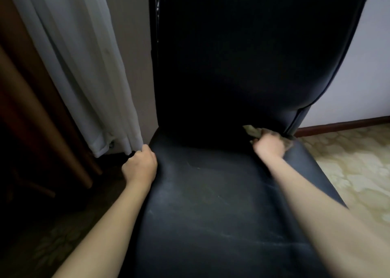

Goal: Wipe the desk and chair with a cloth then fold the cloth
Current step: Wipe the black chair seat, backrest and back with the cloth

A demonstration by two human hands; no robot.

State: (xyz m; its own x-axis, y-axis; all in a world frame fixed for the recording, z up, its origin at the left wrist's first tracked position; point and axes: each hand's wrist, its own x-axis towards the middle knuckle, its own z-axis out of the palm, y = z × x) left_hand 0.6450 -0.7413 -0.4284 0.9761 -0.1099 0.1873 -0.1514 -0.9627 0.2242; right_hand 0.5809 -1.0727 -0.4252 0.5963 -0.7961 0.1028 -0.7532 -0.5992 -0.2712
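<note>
Right hand [269, 146], 2 o'clock: fingers bunched round crumpled brownish cloth [251, 130], pressed against back seat corner of black padded leather-look chair [211, 193]. Left hand [140, 166], 9 o'clock: fingers curled over seat's left edge.

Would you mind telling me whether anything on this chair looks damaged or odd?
The seat shows pale scuffs and thin scratch lines across its dark surface, and the backrest has light flecks along its upper left edge, perhaps worn covering. Nothing looks spilled.

Curtain: sheer white curtain [69, 67] hangs on your left.
Wall: pale wall [363, 71] on your right, above a dark skirting board [341, 124].
Floor: cream patterned floor [358, 172] below you.
</note>
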